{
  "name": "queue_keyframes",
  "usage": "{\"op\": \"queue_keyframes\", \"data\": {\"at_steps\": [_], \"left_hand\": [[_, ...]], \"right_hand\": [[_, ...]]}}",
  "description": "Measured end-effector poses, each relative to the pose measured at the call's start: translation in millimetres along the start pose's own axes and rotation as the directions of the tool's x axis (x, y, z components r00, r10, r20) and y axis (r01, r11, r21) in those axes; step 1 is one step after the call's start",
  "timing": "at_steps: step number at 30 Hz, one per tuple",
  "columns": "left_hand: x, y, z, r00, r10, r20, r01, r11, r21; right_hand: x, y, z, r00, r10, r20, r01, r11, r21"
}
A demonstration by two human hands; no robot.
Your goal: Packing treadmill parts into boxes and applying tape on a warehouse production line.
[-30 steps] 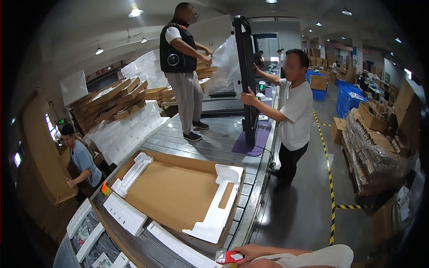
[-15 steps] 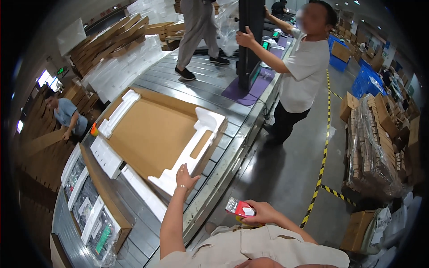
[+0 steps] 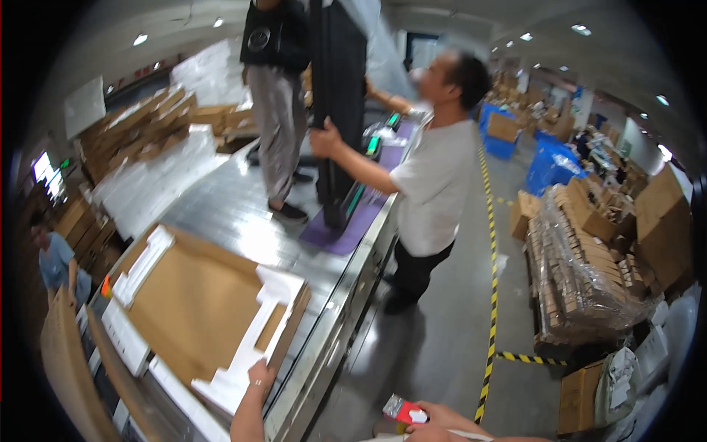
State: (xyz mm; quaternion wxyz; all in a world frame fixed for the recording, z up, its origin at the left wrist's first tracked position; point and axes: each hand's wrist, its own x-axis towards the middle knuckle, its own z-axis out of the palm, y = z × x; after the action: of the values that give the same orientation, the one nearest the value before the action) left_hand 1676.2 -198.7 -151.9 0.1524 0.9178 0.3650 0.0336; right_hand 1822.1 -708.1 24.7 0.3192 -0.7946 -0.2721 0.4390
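Note:
My left hand (image 3: 261,373) rests at the near corner of an open cardboard box (image 3: 195,295), its fingers curled over the white foam insert (image 3: 250,346) along the box's right side. A second foam piece (image 3: 143,265) lines the far left side, and bare cardboard shows between them. Low in the view, near my body, my right hand (image 3: 436,421) grips a red handheld object (image 3: 407,412) with a white patch and a silvery end; its exact kind is unclear.
The box lies on a metal roller conveyor (image 3: 221,191). Ahead, a co-worker (image 3: 438,184) holds a tall black panel (image 3: 340,110) upright on a purple mat (image 3: 346,236); another person (image 3: 276,125) stands on the conveyor. A third (image 3: 60,261) handles cardboard at left. Wrapped cartons (image 3: 582,265) stand right.
The view has swung, shifting the scene left and down. My left hand's outstretched fingers have closed over the foam. The person at left has brought a cardboard box nearer. My right hand keeps its object.

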Motion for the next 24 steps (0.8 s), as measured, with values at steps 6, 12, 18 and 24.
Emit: {"op": "queue_keyframes", "data": {"at_steps": [6,12,18,24], "left_hand": [[12,44,-11,0.996,0.085,-0.017,-0.086,0.996,-0.025],[89,63,-9,0.998,0.051,0.025,-0.052,0.998,0.028],[94,74,-2,0.995,0.068,0.074,-0.071,0.997,0.033],[130,80,9,0.999,0.037,-0.02,-0.038,0.998,-0.048]], "right_hand": [[13,-34,-17,0.996,0.089,0.022,-0.088,0.996,-0.016],[32,-38,-8,0.993,0.114,0.038,-0.11,0.99,-0.082],[29,-34,0,0.981,0.191,0.043,-0.189,0.981,-0.053],[33,-20,9,0.995,0.098,-0.027,-0.097,0.995,0.032]]}}
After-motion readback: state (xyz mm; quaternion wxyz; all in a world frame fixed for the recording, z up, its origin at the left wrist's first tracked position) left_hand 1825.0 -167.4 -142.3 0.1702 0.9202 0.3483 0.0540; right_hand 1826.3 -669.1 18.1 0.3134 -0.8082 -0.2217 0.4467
